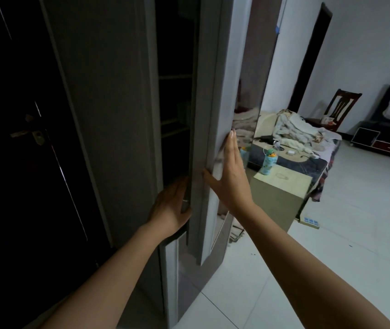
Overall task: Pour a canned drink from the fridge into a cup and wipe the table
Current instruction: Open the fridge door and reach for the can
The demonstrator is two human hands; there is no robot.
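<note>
A tall grey fridge (108, 115) stands right in front of me, its upper door (209, 103) swung partly open. Dark shelves (175, 129) show through the gap; I cannot see any can inside. My left hand (170, 207) grips the door's inner edge, fingers curled round it. My right hand (230, 176) lies flat on the door's glossy outer face, fingers straight and pointing up. No cup or cloth is in view.
A dark door with a metal handle (26, 134) is on the left. To the right are a beige cabinet (282, 191) with a patterned bottle (269, 161), a bed heaped with blankets (301, 129), a wooden chair (342, 105) and white tiled floor (331, 257).
</note>
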